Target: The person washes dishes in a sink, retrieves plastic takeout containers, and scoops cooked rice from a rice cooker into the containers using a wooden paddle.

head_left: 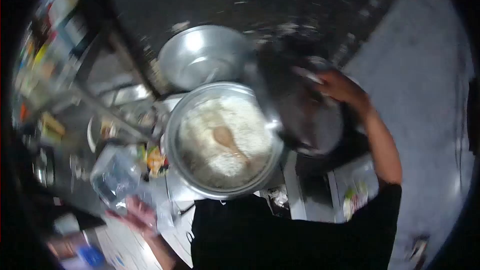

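A wide metal pot (172,155) stands in front of me, filled with a white grainy food (245,115) that looks like rice. A wooden spoon (223,136) lies on top of it, its handle pointing toward the lower right. My right hand (337,87) grips a large dark pot lid (310,120), which is tilted over the pot's right side. At lower left my left hand (137,215) is palm up and blurred. A clear plastic bag (165,212) lies against this hand, and a clear plastic container (117,175) is just above its fingers; the exact grip is unclear.
A shiny metal basin (202,55) sits behind the pot. A cluttered rack (60,55) with bottles and packets runs along the left. Below my right arm is a clear bin (357,185) with packets in it. Grey floor (425,100) stretches along the right.
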`<move>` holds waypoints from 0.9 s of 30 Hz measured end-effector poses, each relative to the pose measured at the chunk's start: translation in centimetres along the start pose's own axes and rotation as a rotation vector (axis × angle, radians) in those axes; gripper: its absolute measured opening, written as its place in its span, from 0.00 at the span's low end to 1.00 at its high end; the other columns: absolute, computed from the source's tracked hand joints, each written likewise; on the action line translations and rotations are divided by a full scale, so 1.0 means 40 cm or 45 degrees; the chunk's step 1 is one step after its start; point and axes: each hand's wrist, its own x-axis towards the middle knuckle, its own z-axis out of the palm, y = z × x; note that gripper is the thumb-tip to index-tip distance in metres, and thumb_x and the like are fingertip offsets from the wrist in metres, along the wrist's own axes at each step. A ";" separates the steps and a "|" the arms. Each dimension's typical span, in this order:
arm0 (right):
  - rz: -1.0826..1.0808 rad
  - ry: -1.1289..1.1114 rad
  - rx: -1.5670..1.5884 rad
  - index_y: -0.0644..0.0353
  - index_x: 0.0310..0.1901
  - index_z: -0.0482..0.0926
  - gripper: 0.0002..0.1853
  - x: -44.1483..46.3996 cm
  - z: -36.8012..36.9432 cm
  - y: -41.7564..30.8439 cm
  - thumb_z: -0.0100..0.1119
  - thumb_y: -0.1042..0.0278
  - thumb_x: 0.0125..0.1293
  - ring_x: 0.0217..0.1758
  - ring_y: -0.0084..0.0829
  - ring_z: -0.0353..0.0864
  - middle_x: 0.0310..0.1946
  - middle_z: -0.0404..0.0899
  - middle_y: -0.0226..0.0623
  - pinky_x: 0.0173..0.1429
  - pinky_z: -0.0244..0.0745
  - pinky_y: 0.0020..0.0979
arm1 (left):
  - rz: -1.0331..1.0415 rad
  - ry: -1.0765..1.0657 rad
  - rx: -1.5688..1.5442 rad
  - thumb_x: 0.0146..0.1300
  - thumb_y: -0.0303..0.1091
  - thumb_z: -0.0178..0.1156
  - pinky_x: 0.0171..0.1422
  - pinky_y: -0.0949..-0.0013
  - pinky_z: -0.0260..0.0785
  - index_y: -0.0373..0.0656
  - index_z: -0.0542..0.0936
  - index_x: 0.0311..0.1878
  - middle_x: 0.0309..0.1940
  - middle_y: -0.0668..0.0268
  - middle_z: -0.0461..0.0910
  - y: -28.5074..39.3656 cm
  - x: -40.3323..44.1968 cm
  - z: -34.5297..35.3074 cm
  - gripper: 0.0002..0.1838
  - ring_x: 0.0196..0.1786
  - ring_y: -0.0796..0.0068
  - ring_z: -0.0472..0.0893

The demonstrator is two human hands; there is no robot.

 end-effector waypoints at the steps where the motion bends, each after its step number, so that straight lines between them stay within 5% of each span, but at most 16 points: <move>1: -0.124 0.031 0.127 0.62 0.39 0.79 0.11 -0.020 -0.007 0.070 0.64 0.61 0.70 0.24 0.20 0.73 0.22 0.74 0.32 0.28 0.69 0.35 | 0.064 0.120 0.120 0.58 0.85 0.53 0.42 0.61 0.67 0.43 0.74 0.56 0.40 0.66 0.73 -0.025 0.018 0.039 0.49 0.38 0.66 0.72; 5: -0.375 0.306 -0.353 0.62 0.46 0.82 0.18 -0.041 0.088 0.370 0.68 0.56 0.65 0.40 0.52 0.83 0.38 0.84 0.45 0.44 0.76 0.46 | 0.228 0.182 0.114 0.59 0.85 0.51 0.46 0.61 0.71 0.42 0.77 0.56 0.42 0.65 0.77 -0.075 0.041 0.055 0.50 0.43 0.65 0.76; 6: -0.146 0.042 -0.381 0.61 0.50 0.83 0.22 -0.058 0.072 0.379 0.69 0.53 0.63 0.46 0.53 0.84 0.44 0.86 0.45 0.48 0.78 0.45 | 0.277 0.246 0.193 0.60 0.84 0.51 0.49 0.61 0.72 0.42 0.77 0.57 0.45 0.65 0.78 -0.090 0.037 0.060 0.49 0.45 0.65 0.77; 11: -0.203 0.201 -0.285 0.55 0.60 0.82 0.27 -0.095 0.174 0.397 0.70 0.60 0.57 0.51 0.56 0.83 0.43 0.85 0.52 0.58 0.79 0.49 | 0.414 0.308 0.324 0.63 0.77 0.54 0.61 0.60 0.70 0.44 0.77 0.63 0.57 0.65 0.79 -0.109 0.075 -0.007 0.44 0.56 0.64 0.77; 15: 0.190 -0.157 -0.464 0.54 0.56 0.84 0.23 -0.128 0.188 0.419 0.71 0.57 0.60 0.57 0.54 0.83 0.51 0.85 0.49 0.64 0.76 0.47 | 0.399 0.372 0.600 0.65 0.67 0.58 0.66 0.60 0.67 0.49 0.76 0.67 0.59 0.67 0.79 -0.193 0.111 0.047 0.37 0.61 0.63 0.76; 19: 0.119 -0.209 -0.464 0.56 0.49 0.85 0.19 -0.100 0.231 0.477 0.72 0.57 0.59 0.53 0.54 0.84 0.45 0.86 0.49 0.61 0.77 0.48 | 0.285 0.242 0.490 0.68 0.69 0.53 0.68 0.59 0.64 0.45 0.77 0.64 0.57 0.71 0.80 -0.207 0.136 0.019 0.37 0.61 0.71 0.76; 24: -0.125 -0.064 -0.390 0.60 0.43 0.85 0.17 -0.120 0.241 0.485 0.78 0.61 0.56 0.40 0.49 0.87 0.35 0.86 0.48 0.49 0.82 0.46 | 0.291 0.532 0.531 0.70 0.77 0.45 0.52 0.65 0.68 0.45 0.83 0.47 0.46 0.69 0.82 -0.239 0.150 0.065 0.40 0.48 0.70 0.78; 27: 0.265 -0.364 -0.272 0.61 0.43 0.84 0.17 -0.122 0.232 0.447 0.79 0.66 0.55 0.29 0.37 0.87 0.30 0.85 0.44 0.37 0.83 0.40 | 0.298 0.430 0.670 0.72 0.76 0.42 0.45 0.65 0.68 0.44 0.82 0.43 0.39 0.68 0.80 -0.234 0.156 0.071 0.40 0.43 0.70 0.77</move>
